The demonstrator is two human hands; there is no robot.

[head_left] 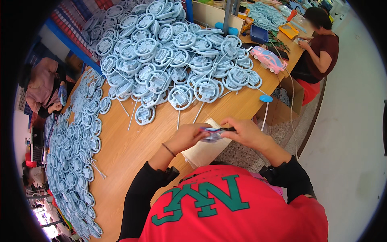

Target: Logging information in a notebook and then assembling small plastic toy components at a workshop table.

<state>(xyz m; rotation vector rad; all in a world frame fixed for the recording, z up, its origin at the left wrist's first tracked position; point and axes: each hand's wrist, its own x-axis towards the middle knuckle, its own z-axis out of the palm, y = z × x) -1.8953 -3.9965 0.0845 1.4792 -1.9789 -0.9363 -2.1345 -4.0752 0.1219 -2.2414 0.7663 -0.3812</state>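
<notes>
At the table's near edge, both my hands meet over a small bluish-grey part (212, 137) with thin coloured strands along its top. My left hand (186, 137) pinches its left side, fingers closed. On the other side, my right hand (246, 131) is closed around a slim black piece (228, 129) that points in at the part. Fingers cover much of both, so their exact kind is unclear. Beneath them lies a cream-coloured cloth or pad (204, 152). Beyond my hands rises a large heap of light-blue plastic steering wheels (180, 97), some with thin rods.
More blue wheels (72, 157) line the table's left side. A pink toy car (269, 59) stands at the right edge, near a dark blue bin (259, 34). One co-worker (322, 52) sits far right, another (44, 86) at far left. A cardboard box (278, 109) is below.
</notes>
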